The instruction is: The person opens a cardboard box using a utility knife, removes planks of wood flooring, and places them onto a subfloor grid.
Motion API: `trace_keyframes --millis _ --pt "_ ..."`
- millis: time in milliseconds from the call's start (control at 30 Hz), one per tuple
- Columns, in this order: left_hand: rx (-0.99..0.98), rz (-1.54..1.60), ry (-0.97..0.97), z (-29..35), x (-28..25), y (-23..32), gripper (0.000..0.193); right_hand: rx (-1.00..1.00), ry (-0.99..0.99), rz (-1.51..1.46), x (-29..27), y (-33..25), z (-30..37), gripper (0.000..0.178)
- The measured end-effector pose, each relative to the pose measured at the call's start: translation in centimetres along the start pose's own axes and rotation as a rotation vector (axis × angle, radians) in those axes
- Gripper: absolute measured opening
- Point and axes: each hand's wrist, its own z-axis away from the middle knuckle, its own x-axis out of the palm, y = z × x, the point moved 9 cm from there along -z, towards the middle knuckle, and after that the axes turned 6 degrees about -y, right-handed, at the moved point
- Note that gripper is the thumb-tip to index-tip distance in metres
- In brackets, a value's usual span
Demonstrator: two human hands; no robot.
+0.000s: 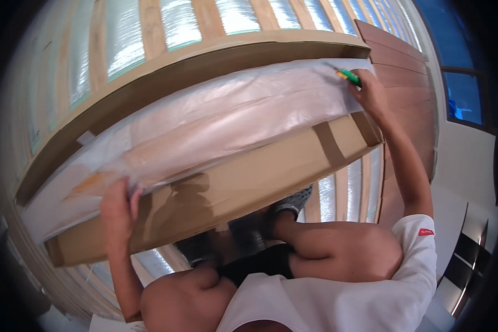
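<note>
A long cardboard box (243, 191) lies opened in front of me, its flaps folded outward. Inside is a long flat bundle of pale wood-coloured boards (205, 124) under a translucent plastic wrap (271, 83). At the bundle's far right end, my right hand (369, 93) is closed round a green and yellow utility knife (349, 77). The knife's thin tip points left and lies close over the plastic; whether it touches cannot be made out. My left hand (118, 206) has its fingers curled at the wrap's near left edge and seems to pinch it.
Wooden joists (207, 17) with silvery insulation (180, 25) between them run beneath and beyond the box. Reddish-brown floorboards (401, 91) cover the right side. My bent knees and a patterned shoe (297, 200) are close to the box's near edge.
</note>
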Motion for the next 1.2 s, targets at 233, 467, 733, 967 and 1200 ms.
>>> trace_keyframes --millis 233,467,733,967,1200 --pt "0.301 0.073 -0.399 8.2 3.7 3.2 0.019 -0.44 -0.005 -0.255 0.2 -15.2 2.8 0.042" --pt "0.226 0.232 -0.205 8.2 3.3 2.0 0.022 -0.264 0.054 -0.248 1.5 -11.3 9.1 0.03" --pt "0.227 0.281 -0.326 7.1 4.6 1.6 0.027 0.255 -0.081 -0.429 9.3 -4.8 15.7 0.027" --pt "0.316 0.259 -0.478 7.2 5.5 4.1 0.028 0.017 0.071 -0.329 1.2 -7.5 11.9 0.029" --pt "0.531 0.378 -0.535 5.9 5.6 6.5 0.031 -0.411 -0.09 -0.253 -0.5 -9.7 8.9 0.036"
